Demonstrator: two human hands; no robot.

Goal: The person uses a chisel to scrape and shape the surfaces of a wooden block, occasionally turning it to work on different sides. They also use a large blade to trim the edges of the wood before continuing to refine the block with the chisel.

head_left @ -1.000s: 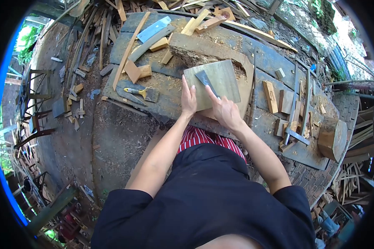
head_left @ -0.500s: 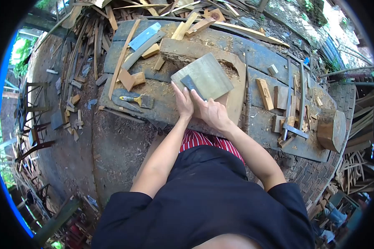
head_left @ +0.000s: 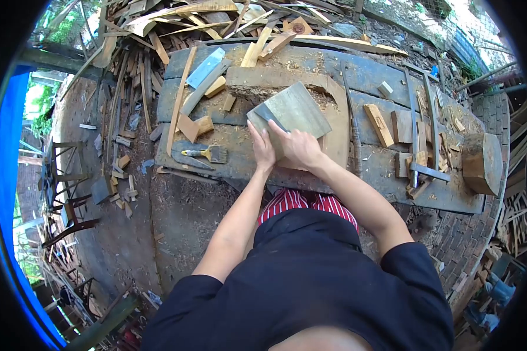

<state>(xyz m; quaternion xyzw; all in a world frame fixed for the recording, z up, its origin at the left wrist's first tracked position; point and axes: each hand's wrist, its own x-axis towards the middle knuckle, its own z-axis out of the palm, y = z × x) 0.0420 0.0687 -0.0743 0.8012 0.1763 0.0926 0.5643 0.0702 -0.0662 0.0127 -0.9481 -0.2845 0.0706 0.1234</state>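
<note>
A square grey-green slab [head_left: 303, 111] lies tilted on the workbench, against a larger block of wood [head_left: 275, 78]. On the slab's left part lies a flat dark blade [head_left: 267, 113]. My right hand [head_left: 298, 147] is closed on the blade's near end, its index finger stretched along the blade; the other fingers are mostly curled from sight. My left hand [head_left: 263, 151] is beside it at the slab's near-left edge, fingers straight and close to the slab. Whether its thumb grips anything is hidden.
A paintbrush [head_left: 208, 153] with a yellow handle lies to the left, below a blue piece [head_left: 206, 67] and wood offcuts. On the right are a long metal clamp [head_left: 430, 171], wood blocks [head_left: 378, 124] and a thick block [head_left: 480, 164]. Scrap wood [head_left: 216, 17] is piled behind the bench.
The blade and my right hand have slid slightly up and left across the slab. My left hand stays at the slab's edge. The whole view has shifted a little.
</note>
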